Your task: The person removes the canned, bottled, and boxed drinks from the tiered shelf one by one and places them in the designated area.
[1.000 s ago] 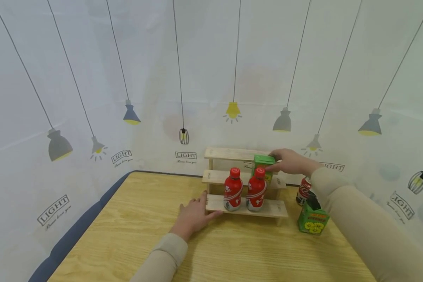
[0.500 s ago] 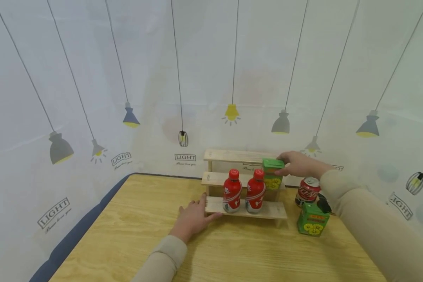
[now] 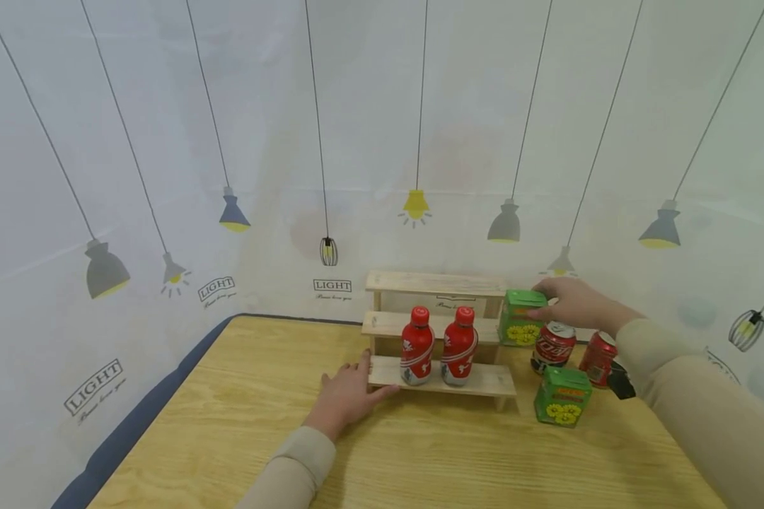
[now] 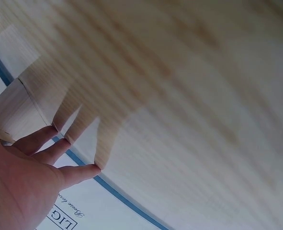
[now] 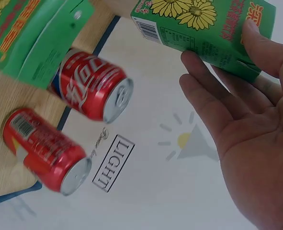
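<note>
My right hand (image 3: 576, 304) pinches a green drink carton (image 3: 518, 318) printed with yellow flowers, thumb on one side and fingers on the other. The carton is upright at the right end of a three-tier wooden shelf (image 3: 436, 283). In the right wrist view the held carton (image 5: 194, 28) shows its flowers and a barcode. My left hand (image 3: 346, 396) has its fingers spread at the left end of the lowest tier; in the left wrist view its fingertips (image 4: 97, 167) touch the pale wood. Two red bottles (image 3: 417, 346) with red caps stand on that lowest tier.
Right of the shelf, a second green carton (image 3: 563, 396) stands on the wooden table (image 3: 229, 438). Behind it are a red-and-black soda can (image 3: 554, 348) and another red can (image 3: 597, 359). A white curtain printed with lamps (image 3: 382, 141) hangs behind the table.
My right hand has carried the green carton rightward from behind the right bottle to the shelf's right end. Both cans now show more fully. My left hand has stayed in place.
</note>
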`<state>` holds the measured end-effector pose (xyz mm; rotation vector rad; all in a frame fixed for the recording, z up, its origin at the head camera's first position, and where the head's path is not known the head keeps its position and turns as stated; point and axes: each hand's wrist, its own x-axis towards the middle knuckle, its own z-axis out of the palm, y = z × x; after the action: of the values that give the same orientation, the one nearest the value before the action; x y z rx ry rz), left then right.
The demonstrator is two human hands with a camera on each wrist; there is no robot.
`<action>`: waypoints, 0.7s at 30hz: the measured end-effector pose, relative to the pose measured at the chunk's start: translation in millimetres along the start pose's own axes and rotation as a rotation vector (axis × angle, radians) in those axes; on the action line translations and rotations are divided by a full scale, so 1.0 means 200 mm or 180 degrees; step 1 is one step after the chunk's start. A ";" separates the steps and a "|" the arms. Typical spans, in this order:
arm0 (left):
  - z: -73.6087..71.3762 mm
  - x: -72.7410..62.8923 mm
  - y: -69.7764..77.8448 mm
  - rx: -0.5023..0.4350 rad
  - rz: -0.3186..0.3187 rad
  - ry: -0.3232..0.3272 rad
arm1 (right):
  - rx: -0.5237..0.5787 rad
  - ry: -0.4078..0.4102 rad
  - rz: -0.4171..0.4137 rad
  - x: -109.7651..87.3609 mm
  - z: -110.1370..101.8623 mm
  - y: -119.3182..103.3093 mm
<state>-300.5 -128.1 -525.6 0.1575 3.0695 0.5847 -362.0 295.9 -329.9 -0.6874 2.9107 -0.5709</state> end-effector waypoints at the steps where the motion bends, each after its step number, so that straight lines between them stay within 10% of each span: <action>1: 0.00 0.00 0.00 0.0001 -0.0001 -0.0006 | -0.0021 0.0009 0.0011 -0.01 0.00 0.02; 21: 0.00 0.00 -0.01 0.0008 0.0018 0.0004 | -0.0048 -0.0109 0.0312 -0.19 0.02 0.30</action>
<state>-300.9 -129.4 -527.1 0.1658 3.0722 0.5813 -351.4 360.7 -356.5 -0.5468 2.9004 -0.5216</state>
